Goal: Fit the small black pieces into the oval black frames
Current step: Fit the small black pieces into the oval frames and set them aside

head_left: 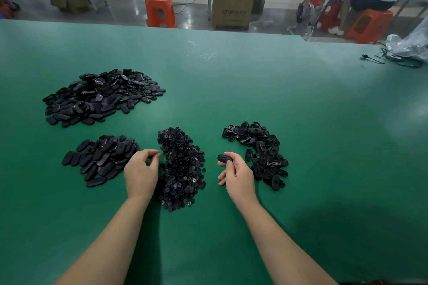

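Observation:
A heap of small round black pieces [181,169] lies on the green table between my two hands. My right hand [236,174] holds one oval black frame [224,158] between thumb and fingers, just left of a pile of oval frames [261,152]. My left hand [141,169] hovers at the left edge of the small-piece heap with its fingers curled inward; I cannot tell whether they pinch a piece. Another pile of oval frames [102,159] lies right beside that hand on its left.
A large pile of oval black parts [99,96] sits further back on the left of the green table [254,88]. A plastic bag and black cables [403,53] lie at the far right edge. Beyond the table are orange stools, boxes and a seated person.

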`<state>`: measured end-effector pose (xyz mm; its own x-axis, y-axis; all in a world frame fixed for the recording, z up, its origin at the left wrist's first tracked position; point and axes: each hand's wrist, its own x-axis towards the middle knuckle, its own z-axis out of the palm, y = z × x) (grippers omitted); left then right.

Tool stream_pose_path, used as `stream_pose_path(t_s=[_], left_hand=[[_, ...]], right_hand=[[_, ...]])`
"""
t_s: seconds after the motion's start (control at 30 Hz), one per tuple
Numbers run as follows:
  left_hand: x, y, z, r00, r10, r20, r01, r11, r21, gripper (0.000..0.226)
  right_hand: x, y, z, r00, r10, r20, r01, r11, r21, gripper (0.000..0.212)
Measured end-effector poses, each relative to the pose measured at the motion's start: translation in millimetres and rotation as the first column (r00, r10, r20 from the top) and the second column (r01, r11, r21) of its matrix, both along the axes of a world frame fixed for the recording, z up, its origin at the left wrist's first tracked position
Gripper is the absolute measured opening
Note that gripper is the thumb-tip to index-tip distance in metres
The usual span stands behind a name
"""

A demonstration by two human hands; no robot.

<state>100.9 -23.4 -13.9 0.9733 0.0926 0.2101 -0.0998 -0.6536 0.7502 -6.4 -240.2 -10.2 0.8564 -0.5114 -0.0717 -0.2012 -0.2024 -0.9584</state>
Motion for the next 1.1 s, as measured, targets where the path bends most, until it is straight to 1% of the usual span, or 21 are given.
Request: stream_pose_path(t_s=[0.1, 0.27, 0.43, 0.5, 0.53, 0.6, 0.63, 0.7, 0.77, 0.87, 1.0, 1.1], left_hand=[[0, 0, -1, 0.999, 0.007, -0.048, -0.009, 0.999, -0.040, 0.009], [-1, 0, 0, 0.999, 0.006, -0.051, -0.010, 0.997, -0.075, 0.012], [-1, 1, 2, 0.995, -0.026, -0.095, 0.017, 0.996, -0.093, 0.013], [0, 1, 6, 0.991, -0.033, -0.131, 0.013, 0.988, -0.153, 0.015], [2, 1, 9, 0.987, -0.028, -0.156, -0.009, 0.973, -0.231, 0.017], [2, -2, 18, 0.979, -0.045, -0.198, -0.049, 0.893, -0.447, 0.019], [0, -5, 24, 0.973, -0.083, -0.214, -0.048, 0.839, -0.542, 0.020], [-6, -14, 34, 0.954, -0.186, -0.235, -0.009, 0.765, -0.644, 0.021], [-14, -25, 42, 0.933, -0.259, -0.248, 0.023, 0.733, -0.680, 0.018], [-21, -39, 53, 0.916, -0.308, -0.257, 0.040, 0.706, -0.707, 0.016], [-26, -49, 60, 0.906, -0.359, -0.223, 0.100, 0.696, -0.711, 0.017], [-29, -53, 62, 0.904, -0.389, -0.181, 0.162, 0.700, -0.696, 0.022]], right_hand=[[0, 0, 0, 1.000, 0.002, 0.000, -0.002, 1.000, -0.011, 0.026], [0, 0, -1, 1.000, 0.000, 0.004, 0.000, 1.000, -0.007, 0.026], [-1, 1, -1, 1.000, -0.002, 0.013, 0.002, 1.000, -0.004, 0.025], [0, 1, -1, 1.000, 0.000, 0.013, 0.000, 1.000, -0.003, 0.025], [0, 1, -1, 1.000, 0.001, 0.015, -0.001, 1.000, -0.004, 0.025], [0, 0, -1, 1.000, 0.000, 0.018, 0.001, 1.000, -0.009, 0.025], [0, 0, -1, 1.000, -0.002, 0.020, 0.002, 1.000, -0.011, 0.025], [0, 0, -1, 1.000, -0.005, 0.022, 0.005, 1.000, -0.014, 0.025], [-1, 0, -1, 1.000, -0.004, 0.021, 0.005, 1.000, -0.014, 0.025], [-1, 0, -1, 1.000, -0.005, 0.021, 0.005, 1.000, -0.005, 0.025], [-2, 0, 0, 1.000, -0.005, 0.019, 0.005, 1.000, -0.002, 0.025], [-2, -1, 0, 1.000, -0.008, 0.021, 0.008, 1.000, 0.006, 0.025]])
